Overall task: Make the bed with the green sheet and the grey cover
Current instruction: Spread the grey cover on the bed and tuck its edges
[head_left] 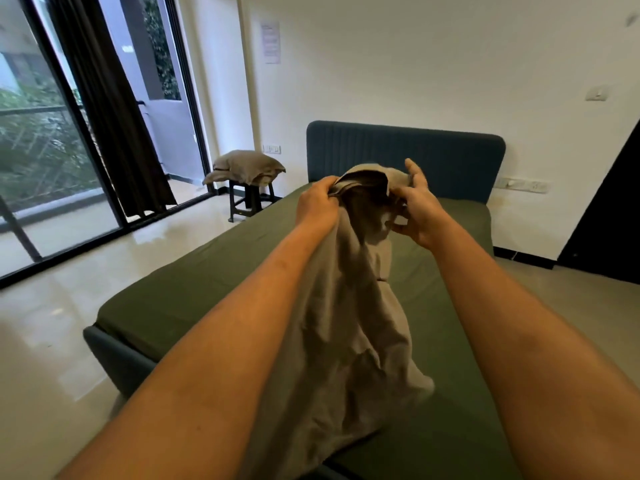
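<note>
The grey cover is seen as a crumpled, taupe-grey length of cloth, bunched at the top and hung in loose folds. Its lower end is draped onto the green sheet at the end far from the headboard. The green sheet is spread flat and nearly smooth over the mattress, right up to the headboard. The bunched upper edge of the cover is held up in front of the headboard, above the sheet. One side of it is gripped by the left hand, with the fingers curled tightly round a fold. The other side is pinched by the right hand, with the thumb raised and the fingers bent into the cloth. A stool topped with a grey pillow is set left of the headboard.
</note>
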Tool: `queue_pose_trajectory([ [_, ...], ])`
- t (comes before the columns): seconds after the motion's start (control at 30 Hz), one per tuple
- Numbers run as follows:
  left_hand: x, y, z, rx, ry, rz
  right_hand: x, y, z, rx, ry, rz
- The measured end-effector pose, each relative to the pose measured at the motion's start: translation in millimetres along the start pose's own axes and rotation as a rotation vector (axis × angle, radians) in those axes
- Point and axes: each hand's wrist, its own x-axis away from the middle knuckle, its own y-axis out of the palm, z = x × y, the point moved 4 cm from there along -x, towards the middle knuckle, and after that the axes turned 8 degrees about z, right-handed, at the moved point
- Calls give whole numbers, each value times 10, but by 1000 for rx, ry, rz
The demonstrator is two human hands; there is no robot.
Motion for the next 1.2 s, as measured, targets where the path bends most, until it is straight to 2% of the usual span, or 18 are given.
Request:
queue_pose_trajectory([
  [0.1, -145, 110, 191, 156, -236, 13, 70, -9, -1, 89, -157, -26],
  [0.17, -222, 153, 272, 388, -456, 57, 199, 98, 121, 241, -269, -90],
  [0.23, -285, 189, 400, 621, -601, 46, 291, 200, 381, 349, -247, -112],
  [0.33, -432, 231, 555, 551, -518, -47, 299, 218, 562, 311, -209, 30],
  [0.43, -372, 164, 563, 516, -322, -207, 218, 127, 444, 280, -202, 233],
  [0.53, -206, -35, 269, 643, -224, -194, 208, 149, 393, 202, -205, 235],
  [0.6, 24, -87, -50, 669, -288, -202, 221, 252, 373, 183, -217, 199],
  [0.77, 886, 128, -1031, 372, -647, -453, 222, 509, 189, 96, -257, 134],
  [0.87, 1319, 228, -1342, 318, -710, -528, 231, 543, 50, -71, -227, 151],
  [0.93, 1496, 313, -1350, 359, -711, -496, 238, 525, -37, -107, -212, 158],
  [1.07, 1443, 417, -1299, 372, -631, -219, 254, 435, -37, -104, -166, 135],
  [1.2, 1276, 247, -1022, 486, -748, -40, 305, 289, 51, 98, -139, 53],
])
